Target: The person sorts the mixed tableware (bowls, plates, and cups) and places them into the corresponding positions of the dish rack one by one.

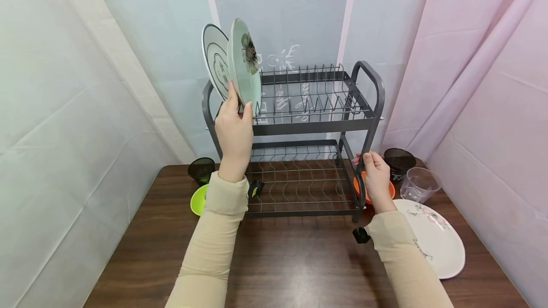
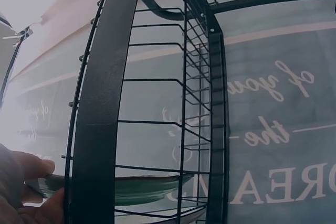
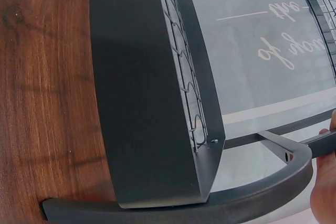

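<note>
My left hand [image 1: 234, 132] holds a pale green plate [image 1: 243, 82] with a dark flower on it, thumb and fingers at its lower edge. The plate stands on edge at the left end of the upper tier of a dark metal dish rack [image 1: 308, 129]. Just left of it, a white plate [image 1: 212, 42] with dark rings leans in the same tier. In the left wrist view, the green plate [image 2: 149, 188] lies behind the rack's front bar. With my right hand [image 1: 377, 175] I grip the rack's right side post, fingers partly hidden behind it.
Left of the rack are a dark cup [image 1: 201, 169] and a lime green bowl [image 1: 198, 201]. On the right stand an orange bowl [image 1: 388, 193], a dark cup [image 1: 399, 159], a clear cup [image 1: 421, 183] and a white flowered plate [image 1: 443, 244] on the brown table [image 1: 295, 260].
</note>
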Action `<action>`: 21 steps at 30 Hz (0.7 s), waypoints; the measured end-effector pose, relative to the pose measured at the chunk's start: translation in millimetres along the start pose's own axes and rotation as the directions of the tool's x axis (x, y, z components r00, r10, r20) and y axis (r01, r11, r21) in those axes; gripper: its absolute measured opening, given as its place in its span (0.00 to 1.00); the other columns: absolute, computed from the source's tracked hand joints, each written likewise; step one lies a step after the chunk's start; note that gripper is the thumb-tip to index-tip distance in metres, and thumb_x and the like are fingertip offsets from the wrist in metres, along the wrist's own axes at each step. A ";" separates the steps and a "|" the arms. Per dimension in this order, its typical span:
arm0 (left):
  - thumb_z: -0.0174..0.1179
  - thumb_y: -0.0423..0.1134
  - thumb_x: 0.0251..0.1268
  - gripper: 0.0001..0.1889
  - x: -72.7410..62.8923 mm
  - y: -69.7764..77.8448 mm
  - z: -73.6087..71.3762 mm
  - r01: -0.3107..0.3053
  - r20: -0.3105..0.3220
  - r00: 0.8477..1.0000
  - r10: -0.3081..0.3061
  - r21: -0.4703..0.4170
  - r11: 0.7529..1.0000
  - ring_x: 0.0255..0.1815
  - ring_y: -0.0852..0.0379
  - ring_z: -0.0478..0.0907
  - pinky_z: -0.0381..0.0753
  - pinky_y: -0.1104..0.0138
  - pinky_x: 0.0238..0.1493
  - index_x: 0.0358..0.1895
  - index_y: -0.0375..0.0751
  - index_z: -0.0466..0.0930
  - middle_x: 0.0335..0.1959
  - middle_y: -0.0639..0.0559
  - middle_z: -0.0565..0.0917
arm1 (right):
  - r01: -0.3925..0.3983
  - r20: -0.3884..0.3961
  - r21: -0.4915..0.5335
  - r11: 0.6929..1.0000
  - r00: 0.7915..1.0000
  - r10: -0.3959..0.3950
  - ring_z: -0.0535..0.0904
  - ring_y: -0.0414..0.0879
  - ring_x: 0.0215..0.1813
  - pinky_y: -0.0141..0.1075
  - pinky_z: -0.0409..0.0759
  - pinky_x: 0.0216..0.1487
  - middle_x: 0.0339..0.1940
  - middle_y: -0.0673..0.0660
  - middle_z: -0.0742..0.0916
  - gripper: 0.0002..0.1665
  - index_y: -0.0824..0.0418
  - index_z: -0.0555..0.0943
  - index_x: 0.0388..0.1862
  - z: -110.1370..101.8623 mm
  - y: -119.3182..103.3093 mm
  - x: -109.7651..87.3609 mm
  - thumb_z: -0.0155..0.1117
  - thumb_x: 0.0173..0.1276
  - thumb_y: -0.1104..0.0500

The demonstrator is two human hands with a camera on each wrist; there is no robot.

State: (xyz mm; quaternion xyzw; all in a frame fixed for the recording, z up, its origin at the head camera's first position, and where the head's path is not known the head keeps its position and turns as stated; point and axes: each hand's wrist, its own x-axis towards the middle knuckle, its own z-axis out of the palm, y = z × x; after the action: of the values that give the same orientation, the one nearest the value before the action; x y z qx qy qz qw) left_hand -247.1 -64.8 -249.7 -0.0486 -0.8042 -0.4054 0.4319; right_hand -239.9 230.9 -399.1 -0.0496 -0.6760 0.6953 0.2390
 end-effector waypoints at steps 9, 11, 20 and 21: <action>0.57 0.42 0.64 0.30 7.4 2.5 1.3 0.046 0.035 0.998 -0.048 0.047 0.998 0.52 0.48 0.79 0.80 0.58 0.45 0.68 0.41 0.59 0.55 0.40 0.79 | 0.023 0.006 0.026 0.999 1.000 -0.023 0.80 0.36 0.33 0.26 0.76 0.40 0.23 0.42 0.85 0.12 0.51 0.79 0.28 3.1 -11.8 -7.0 0.50 0.70 0.56; 0.57 0.42 0.64 0.31 8.8 3.3 1.2 0.056 0.041 0.997 -0.059 0.064 0.996 0.52 0.48 0.79 0.80 0.58 0.45 0.69 0.41 0.59 0.54 0.41 0.79 | 0.022 0.004 0.034 0.999 1.000 -0.022 0.80 0.36 0.33 0.26 0.76 0.40 0.23 0.42 0.85 0.13 0.50 0.79 0.28 3.1 -11.4 -7.3 0.50 0.70 0.56; 0.56 0.42 0.65 0.31 12.9 6.1 1.5 0.104 0.042 0.993 -0.109 0.109 0.989 0.47 0.47 0.80 0.80 0.57 0.42 0.69 0.39 0.58 0.49 0.40 0.82 | 0.019 0.003 0.038 0.999 1.000 -0.019 0.80 0.36 0.33 0.26 0.75 0.40 0.23 0.43 0.85 0.12 0.53 0.80 0.29 2.7 -10.0 -6.7 0.50 0.70 0.56; 0.56 0.42 0.65 0.31 13.2 6.5 1.4 0.108 0.045 0.992 -0.114 0.112 0.988 0.47 0.47 0.81 0.80 0.57 0.42 0.69 0.39 0.58 0.49 0.40 0.82 | 0.019 0.003 0.039 0.999 1.000 -0.019 0.80 0.36 0.33 0.26 0.75 0.40 0.23 0.43 0.85 0.12 0.53 0.80 0.29 2.7 -10.0 -6.7 0.50 0.70 0.56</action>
State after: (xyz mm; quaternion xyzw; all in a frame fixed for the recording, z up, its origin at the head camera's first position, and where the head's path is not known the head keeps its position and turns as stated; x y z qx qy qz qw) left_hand -253.5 -63.1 -236.4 0.0098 -0.8375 -0.3828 0.3899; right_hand -232.4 225.4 -391.0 -0.0373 -0.6632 0.7061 0.2454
